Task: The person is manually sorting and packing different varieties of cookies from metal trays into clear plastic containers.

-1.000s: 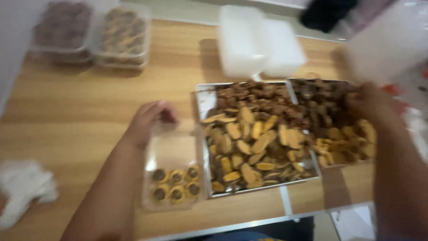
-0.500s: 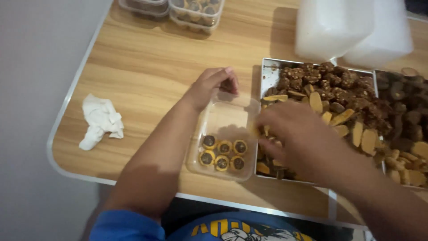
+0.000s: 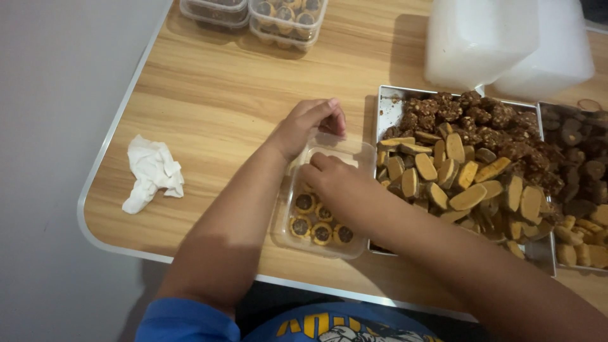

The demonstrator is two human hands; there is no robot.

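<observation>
Overhead, from the head camera: a clear plastic container (image 3: pixel 320 209) stands on the wooden table (image 3: pixel 221 107), just beside the left edge of a metal tray (image 3: pixel 387 104). The left hand (image 3: pixel 307 126) rests at the container's far rim, fingers curled over it and apparently pinching the edge, though the contact point is partly hidden. The right hand (image 3: pixel 335 183) is lowered inside the container, fingers bent downward above the round chocolate-centred cookies (image 3: pixel 320 223) laid in rows at the near end. Whether that grip has hold of a cookie I cannot tell; the fingertips are hidden beneath the hand.

The tray carries flat tan cookies (image 3: pixel 456 183) toward the near side and dark lumpy cookies (image 3: pixel 475 120) toward the far side. A second tray (image 3: pixel 579 183) with similar pieces lies touching it on the right. Two white tubs (image 3: pixel 500 38) stand beyond the trays. Two filled lidded boxes (image 3: pixel 259 16) sit at the far left, and a crumpled white tissue (image 3: pixel 152 171) lies near the left table edge.
</observation>
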